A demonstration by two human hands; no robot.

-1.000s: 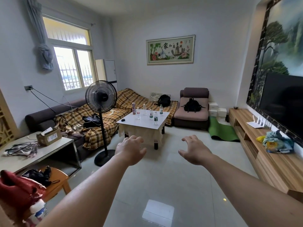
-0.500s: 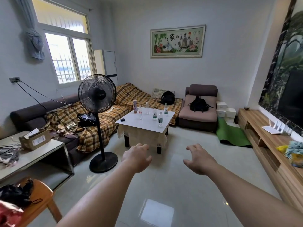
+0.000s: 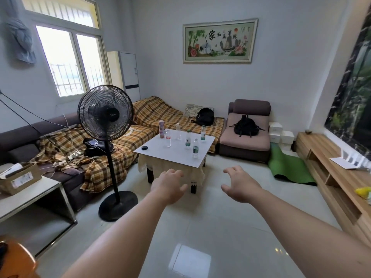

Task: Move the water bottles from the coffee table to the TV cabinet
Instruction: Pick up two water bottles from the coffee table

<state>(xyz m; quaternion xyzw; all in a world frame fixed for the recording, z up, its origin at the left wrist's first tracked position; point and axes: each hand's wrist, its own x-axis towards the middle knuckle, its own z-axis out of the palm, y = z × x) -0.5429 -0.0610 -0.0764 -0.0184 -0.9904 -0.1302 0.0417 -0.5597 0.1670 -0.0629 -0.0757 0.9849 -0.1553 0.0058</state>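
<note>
Several clear water bottles stand upright on the white coffee table [image 3: 160, 152] in the middle of the room: one with a green label nearest me [image 3: 195, 148], another green one [image 3: 188, 139], a red-labelled one [image 3: 168, 138], and others behind. A pink tumbler [image 3: 161, 126] stands at the table's far left. The wooden TV cabinet [image 3: 339, 177] runs along the right wall. My left hand [image 3: 169, 186] and my right hand [image 3: 239, 184] are stretched out in front of me, short of the table, fingers spread and holding nothing.
A black pedestal fan [image 3: 105, 112] stands left of the coffee table. A plaid-covered sofa [image 3: 96, 157] lines the left wall and a pink chair with a backpack [image 3: 246, 125] sits behind. A green mat [image 3: 289, 167] lies by the cabinet. A small dark object [image 3: 144, 147] lies on the coffee table.
The view has moved forward toward the coffee table, which looks larger now. Both hands stay outstretched and empty.
</note>
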